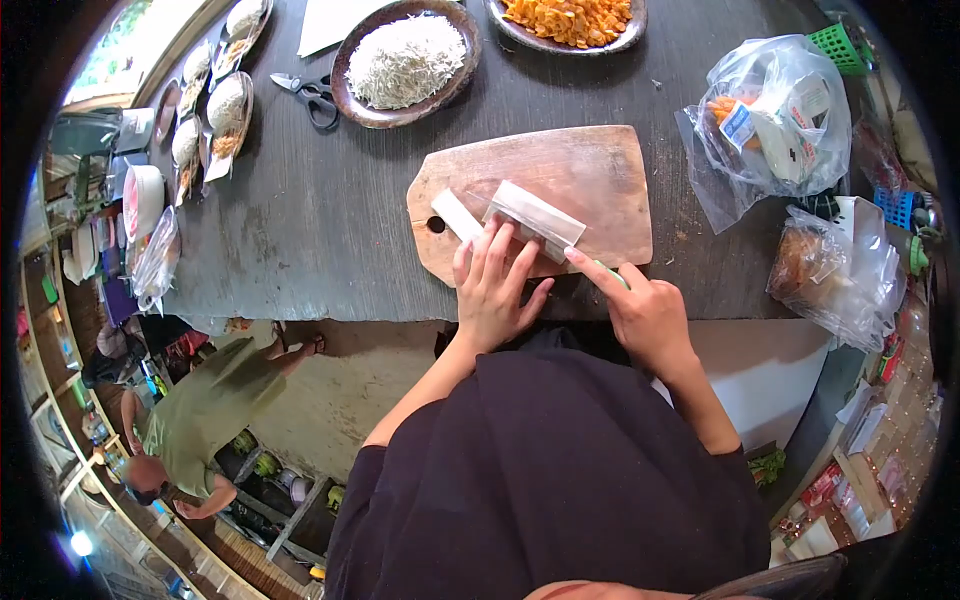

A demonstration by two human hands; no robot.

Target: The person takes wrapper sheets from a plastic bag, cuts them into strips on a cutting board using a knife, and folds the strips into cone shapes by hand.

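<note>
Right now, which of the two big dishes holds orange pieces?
The right-hand dish, at the picture's top edge beyond the cutting board. The left-hand dish holds white shreds instead and sits beside the scissors.

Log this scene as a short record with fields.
Surface: dark table
Work area: board with white pieces
Left hand: fingers spread over the white pieces
Right hand: grips green-handled knife
Far side: bowl of white shreds; bowl of orange pieces
Left of white shreds: scissors
Right side: plastic bags
Other person: lower left of picture
</note>
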